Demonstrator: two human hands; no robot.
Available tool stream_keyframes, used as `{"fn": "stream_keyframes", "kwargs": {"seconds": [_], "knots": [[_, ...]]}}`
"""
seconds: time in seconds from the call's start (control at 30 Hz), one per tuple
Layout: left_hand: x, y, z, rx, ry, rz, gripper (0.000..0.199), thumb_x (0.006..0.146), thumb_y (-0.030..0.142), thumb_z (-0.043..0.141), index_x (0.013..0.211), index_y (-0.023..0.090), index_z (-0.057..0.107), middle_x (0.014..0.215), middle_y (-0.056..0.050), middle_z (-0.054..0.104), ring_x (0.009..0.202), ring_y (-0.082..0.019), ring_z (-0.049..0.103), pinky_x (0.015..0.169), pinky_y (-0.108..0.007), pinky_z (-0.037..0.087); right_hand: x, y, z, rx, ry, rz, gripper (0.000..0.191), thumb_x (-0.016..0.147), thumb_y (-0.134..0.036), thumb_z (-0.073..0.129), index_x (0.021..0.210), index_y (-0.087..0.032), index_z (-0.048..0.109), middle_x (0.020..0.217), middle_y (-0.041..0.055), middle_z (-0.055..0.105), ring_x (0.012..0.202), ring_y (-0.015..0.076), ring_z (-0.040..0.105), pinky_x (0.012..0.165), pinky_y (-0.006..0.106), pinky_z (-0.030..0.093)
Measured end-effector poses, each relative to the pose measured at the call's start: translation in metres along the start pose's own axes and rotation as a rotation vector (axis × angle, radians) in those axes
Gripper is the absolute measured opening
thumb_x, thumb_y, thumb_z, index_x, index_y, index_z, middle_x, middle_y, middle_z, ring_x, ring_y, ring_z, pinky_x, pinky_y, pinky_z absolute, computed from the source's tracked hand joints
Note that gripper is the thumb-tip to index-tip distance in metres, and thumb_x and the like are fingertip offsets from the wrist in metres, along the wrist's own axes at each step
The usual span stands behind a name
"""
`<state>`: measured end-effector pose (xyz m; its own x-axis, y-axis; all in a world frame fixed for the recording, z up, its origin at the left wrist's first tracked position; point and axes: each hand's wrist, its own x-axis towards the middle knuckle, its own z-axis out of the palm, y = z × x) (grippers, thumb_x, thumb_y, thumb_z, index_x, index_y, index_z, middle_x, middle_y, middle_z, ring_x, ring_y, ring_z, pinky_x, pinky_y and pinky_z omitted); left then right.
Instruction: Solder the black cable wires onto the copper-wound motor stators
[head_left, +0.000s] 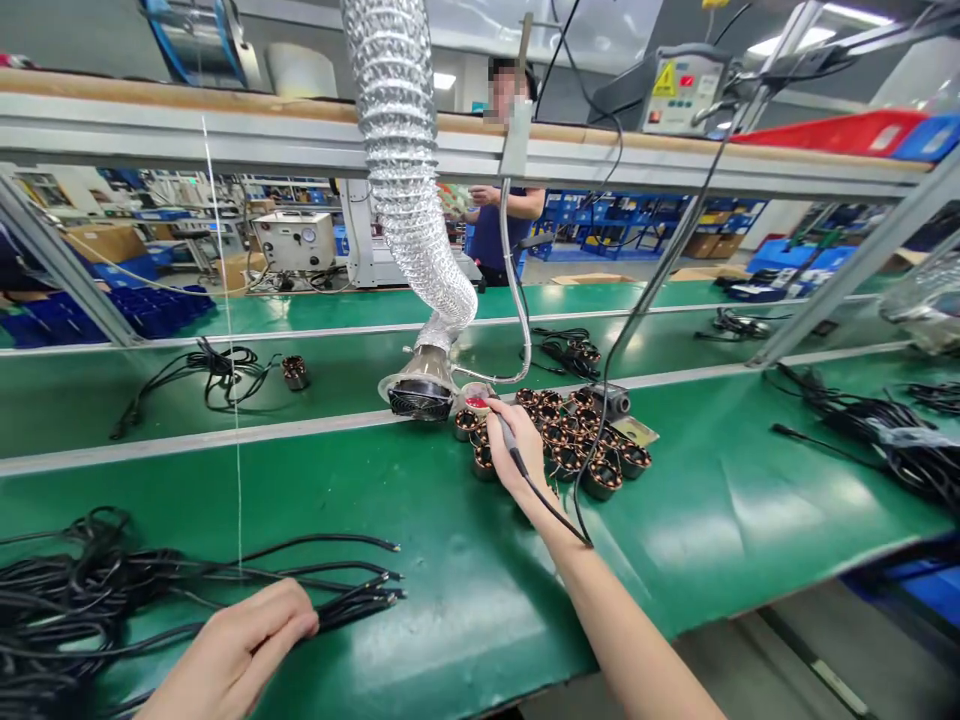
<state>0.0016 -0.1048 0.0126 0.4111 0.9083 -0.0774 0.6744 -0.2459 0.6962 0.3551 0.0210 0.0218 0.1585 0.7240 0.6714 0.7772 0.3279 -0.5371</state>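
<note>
My left hand (251, 640) is closed around black cables (360, 598) at the front left, their stripped ends fanned out to the right of the fingers. My right hand (517, 450) grips a soldering iron (508, 436) by its grey handle, with the black cord running back over the wrist. The iron's front end is at a small round dish (475, 402) with something red in it; whether the tip touches it I cannot tell. Beside and partly behind this hand stand several copper-wound motor stators (603, 476), packed close together on the green mat (420, 530).
A silver flexible duct (401, 170) hangs down to a fume hood (421, 388) left of the dish. One stator (295, 372) stands apart at the back left. More black cables (900, 440) lie at right. An overhead shelf (300, 130) crosses the view; a person (499, 225) stands beyond.
</note>
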Motion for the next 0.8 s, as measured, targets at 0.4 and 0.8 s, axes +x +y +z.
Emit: {"fn": "stream_keyframes", "kwargs": {"seconds": [0.4,0.8], "knots": [[0.001,0.003,0.009,0.25,0.222,0.161,0.033,0.097,0.043,0.042,0.095,0.027,0.071,0.094,-0.001,0.074,0.081,-0.018,0.069,0.073,-0.024,0.053,-0.009,-0.023,-0.026,-0.16,-0.203,-0.173,0.033,0.1,-0.028,0.039,0.128,-0.02,0.055,0.106,0.0103,0.063,0.095,0.0224,0.061,0.088,0.036,0.048],[0.078,0.0,0.002,0.571,0.013,0.03,0.021,0.089,0.024,0.06,0.107,0.016,0.068,0.108,-0.009,0.061,0.09,-0.022,0.067,0.083,-0.031,0.051,-0.06,-0.026,0.001,-0.597,-0.352,-0.339,0.045,0.09,-0.004,0.039,0.133,-0.011,0.05,0.125,0.0196,0.053,0.108,0.0293,0.057,0.092,0.04,0.046]]}}
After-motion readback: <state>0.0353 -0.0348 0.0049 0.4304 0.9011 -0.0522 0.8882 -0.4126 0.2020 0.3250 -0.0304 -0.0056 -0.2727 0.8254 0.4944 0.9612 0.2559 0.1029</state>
